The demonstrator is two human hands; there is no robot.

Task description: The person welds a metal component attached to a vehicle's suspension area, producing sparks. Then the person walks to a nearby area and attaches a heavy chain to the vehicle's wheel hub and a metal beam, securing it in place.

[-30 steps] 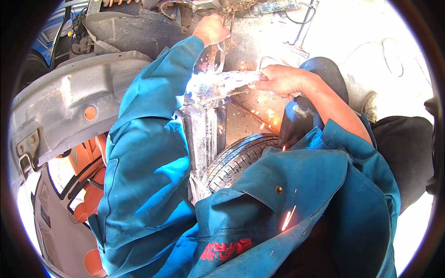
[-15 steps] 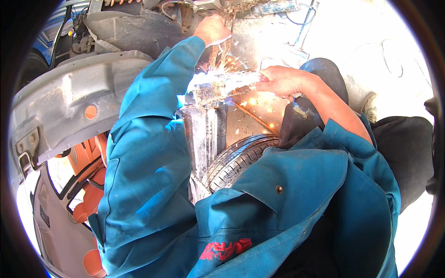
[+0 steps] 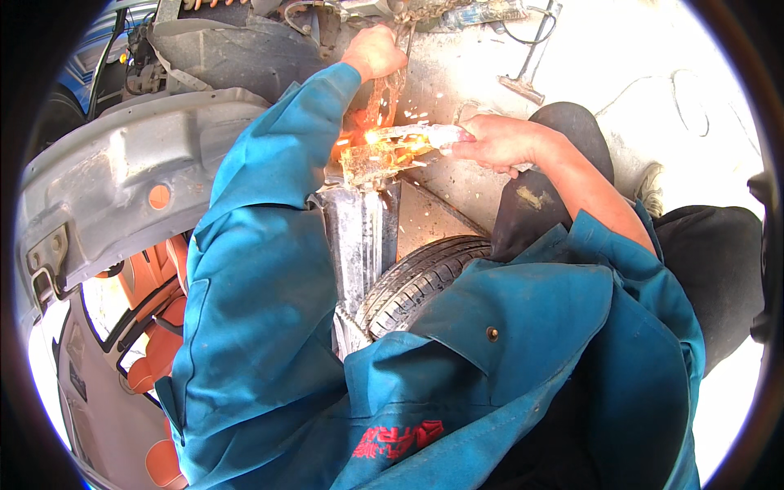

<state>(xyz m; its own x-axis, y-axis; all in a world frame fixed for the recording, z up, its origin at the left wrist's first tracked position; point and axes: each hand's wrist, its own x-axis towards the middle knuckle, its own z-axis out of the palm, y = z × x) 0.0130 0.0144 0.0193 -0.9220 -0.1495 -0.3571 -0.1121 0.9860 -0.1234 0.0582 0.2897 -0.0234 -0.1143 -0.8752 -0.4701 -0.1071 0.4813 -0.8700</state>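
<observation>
My left hand (image 3: 376, 53) is closed at the upper end of a rusty metal piece (image 3: 385, 96); its fingertips are partly hidden. My right hand (image 3: 505, 143) is wrapped around the pale end of a welding tool (image 3: 452, 135), whose exact kind I cannot make out. The tool points left to a bracket-like metal end (image 3: 367, 163), where orange glow and sparks show. Below that end runs a worn grey metal beam (image 3: 359, 233). Part of the work spot lies behind my left sleeve.
A tire (image 3: 425, 278) lies right of the beam. On the floor are a hammer (image 3: 523, 86) and a blue corded power tool (image 3: 483, 13). A grey body panel (image 3: 122, 163) curves along the left. My knee (image 3: 572, 135) is beside my right forearm.
The bright blue-white arc light has faded to an orange glow with fewer sparks, and the floor looks darker. Both hands stay in nearly the same places.
</observation>
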